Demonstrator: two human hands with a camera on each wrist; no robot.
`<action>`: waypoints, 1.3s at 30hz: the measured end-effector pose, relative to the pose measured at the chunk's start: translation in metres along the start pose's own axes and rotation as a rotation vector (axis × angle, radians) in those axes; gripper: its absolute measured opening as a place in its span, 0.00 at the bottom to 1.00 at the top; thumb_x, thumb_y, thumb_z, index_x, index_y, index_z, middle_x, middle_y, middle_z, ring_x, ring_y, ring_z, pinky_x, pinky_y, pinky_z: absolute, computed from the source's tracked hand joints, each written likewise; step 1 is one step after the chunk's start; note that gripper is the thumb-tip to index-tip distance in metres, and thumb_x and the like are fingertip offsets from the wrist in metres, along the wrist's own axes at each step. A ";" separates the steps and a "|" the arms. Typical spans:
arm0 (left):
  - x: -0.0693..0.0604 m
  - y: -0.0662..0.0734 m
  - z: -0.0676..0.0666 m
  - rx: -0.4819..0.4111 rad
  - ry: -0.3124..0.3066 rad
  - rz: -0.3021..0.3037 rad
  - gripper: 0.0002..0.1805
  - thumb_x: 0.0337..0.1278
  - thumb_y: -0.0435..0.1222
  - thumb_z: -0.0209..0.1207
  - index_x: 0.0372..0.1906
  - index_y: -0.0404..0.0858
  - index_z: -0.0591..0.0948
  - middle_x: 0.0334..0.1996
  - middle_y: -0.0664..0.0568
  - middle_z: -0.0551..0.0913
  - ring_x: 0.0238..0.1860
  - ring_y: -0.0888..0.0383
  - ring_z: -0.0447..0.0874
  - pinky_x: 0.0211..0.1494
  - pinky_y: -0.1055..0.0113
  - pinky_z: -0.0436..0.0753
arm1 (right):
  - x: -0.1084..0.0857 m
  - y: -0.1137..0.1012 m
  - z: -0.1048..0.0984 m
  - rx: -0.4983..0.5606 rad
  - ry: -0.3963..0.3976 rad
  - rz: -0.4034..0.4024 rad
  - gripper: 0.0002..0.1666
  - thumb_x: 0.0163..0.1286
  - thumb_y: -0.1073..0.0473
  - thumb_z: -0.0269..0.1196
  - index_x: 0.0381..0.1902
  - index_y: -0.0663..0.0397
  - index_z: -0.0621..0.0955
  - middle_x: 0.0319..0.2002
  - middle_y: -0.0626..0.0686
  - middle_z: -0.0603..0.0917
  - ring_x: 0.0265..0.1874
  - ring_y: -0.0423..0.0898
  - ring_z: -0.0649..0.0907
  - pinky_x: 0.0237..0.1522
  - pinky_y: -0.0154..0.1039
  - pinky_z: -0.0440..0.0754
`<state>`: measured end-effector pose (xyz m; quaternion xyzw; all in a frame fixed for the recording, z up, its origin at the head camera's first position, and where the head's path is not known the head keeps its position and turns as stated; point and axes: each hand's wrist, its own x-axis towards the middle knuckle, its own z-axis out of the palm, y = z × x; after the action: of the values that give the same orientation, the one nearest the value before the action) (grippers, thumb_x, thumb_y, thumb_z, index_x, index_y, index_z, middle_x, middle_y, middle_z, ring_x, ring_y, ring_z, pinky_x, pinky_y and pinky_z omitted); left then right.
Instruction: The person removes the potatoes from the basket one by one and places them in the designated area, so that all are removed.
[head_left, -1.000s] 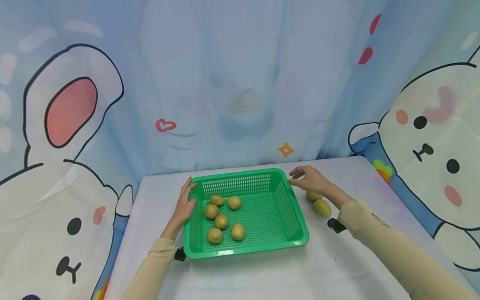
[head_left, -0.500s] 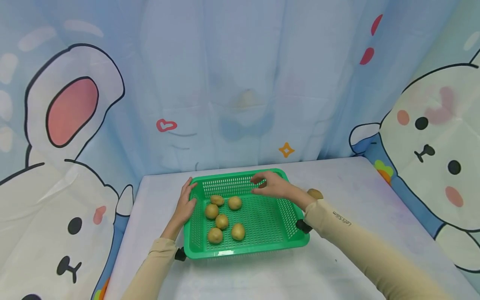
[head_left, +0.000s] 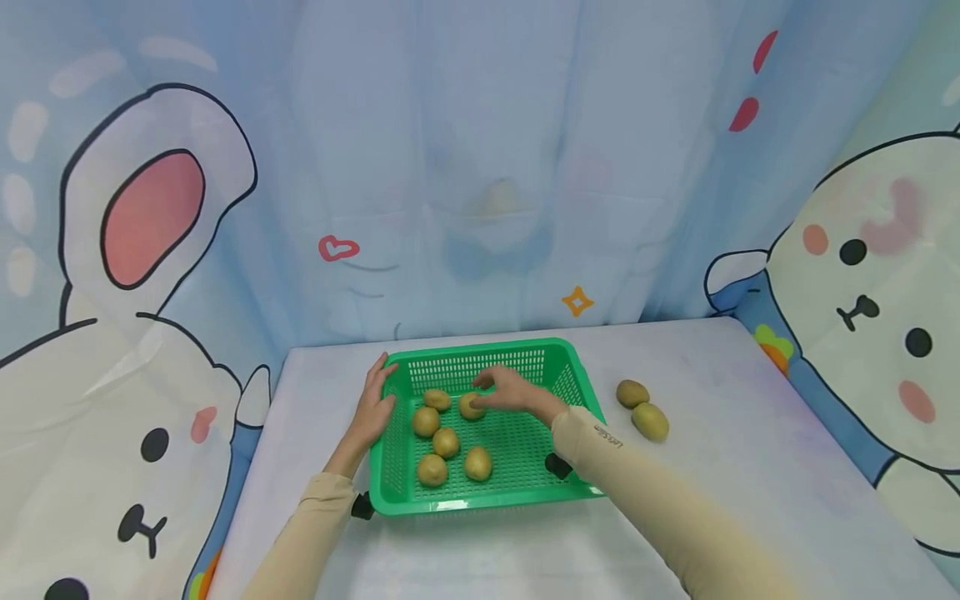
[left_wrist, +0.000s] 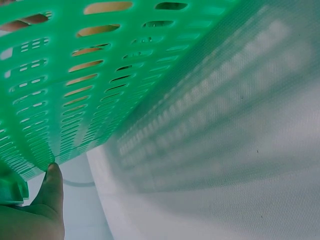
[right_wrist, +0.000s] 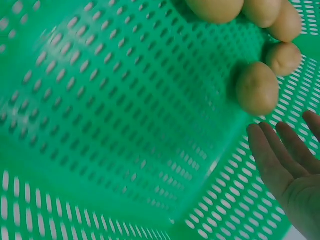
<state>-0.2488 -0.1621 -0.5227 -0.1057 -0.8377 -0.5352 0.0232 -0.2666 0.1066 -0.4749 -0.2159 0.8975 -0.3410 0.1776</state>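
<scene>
In the head view, a green plastic basket (head_left: 525,433) stands on the table with several potatoes in it, mostly in its left half. My left hand (head_left: 371,408) holds the basket's left rim near the far corner; in the left wrist view a finger (left_wrist: 51,182) touches the outside of the perforated wall. Inside the basket, my right hand (head_left: 513,390) hovers over a potato (head_left: 470,406), partly covering it. The right wrist view shows its fingers (right_wrist: 272,155) extended and apart from the nearest potato (right_wrist: 257,89), with nothing held.
Two more potatoes (head_left: 649,422) lie on the white-covered table (head_left: 720,467), to the right of the basket. A blue curtain (head_left: 487,167) with cartoon figures hangs behind the table and along its sides.
From beside the basket's right rim, my right hand has moved left over the potatoes inside. The two potatoes on the table are now fully uncovered. My left hand stays put.
</scene>
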 end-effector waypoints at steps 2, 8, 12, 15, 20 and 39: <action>-0.001 -0.001 0.000 -0.001 -0.003 -0.002 0.31 0.58 0.21 0.41 0.70 0.25 0.62 0.78 0.39 0.45 0.77 0.40 0.40 0.74 0.41 0.51 | 0.005 0.002 0.007 -0.009 -0.002 0.014 0.26 0.67 0.58 0.63 0.57 0.71 0.78 0.55 0.67 0.80 0.57 0.62 0.78 0.55 0.53 0.78; -0.003 -0.002 0.000 0.001 -0.008 -0.008 0.31 0.59 0.21 0.41 0.71 0.26 0.62 0.78 0.39 0.45 0.77 0.40 0.40 0.73 0.41 0.52 | 0.013 0.004 0.019 0.000 0.001 0.088 0.26 0.67 0.59 0.63 0.58 0.70 0.78 0.56 0.66 0.79 0.57 0.62 0.77 0.54 0.53 0.78; -0.002 -0.002 0.001 -0.003 -0.003 -0.005 0.31 0.59 0.21 0.41 0.70 0.26 0.62 0.78 0.40 0.45 0.77 0.41 0.40 0.74 0.41 0.51 | 0.015 0.005 0.023 0.022 0.031 0.139 0.26 0.66 0.60 0.63 0.59 0.69 0.77 0.55 0.66 0.78 0.53 0.60 0.79 0.50 0.52 0.79; -0.002 -0.002 0.003 -0.006 -0.006 -0.006 0.31 0.59 0.20 0.41 0.70 0.26 0.62 0.78 0.40 0.45 0.77 0.41 0.40 0.74 0.41 0.52 | 0.018 0.008 0.027 0.027 0.045 0.146 0.26 0.65 0.61 0.64 0.59 0.69 0.77 0.55 0.66 0.79 0.49 0.58 0.80 0.46 0.49 0.80; -0.003 -0.003 0.006 -0.014 -0.011 0.001 0.31 0.60 0.20 0.41 0.71 0.25 0.62 0.78 0.40 0.45 0.77 0.40 0.40 0.73 0.40 0.52 | 0.019 0.010 0.033 0.043 0.062 0.163 0.25 0.66 0.66 0.63 0.60 0.69 0.77 0.57 0.66 0.78 0.53 0.61 0.80 0.47 0.50 0.81; 0.002 0.000 0.000 0.011 0.004 -0.014 0.32 0.57 0.21 0.42 0.70 0.26 0.62 0.78 0.41 0.46 0.77 0.41 0.41 0.74 0.42 0.50 | 0.026 0.008 0.030 0.025 0.157 0.110 0.20 0.63 0.66 0.63 0.53 0.69 0.81 0.49 0.65 0.82 0.40 0.55 0.83 0.39 0.47 0.83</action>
<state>-0.2504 -0.1622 -0.5222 -0.0985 -0.8413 -0.5310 0.0216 -0.2766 0.0826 -0.5065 -0.1368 0.9148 -0.3579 0.1277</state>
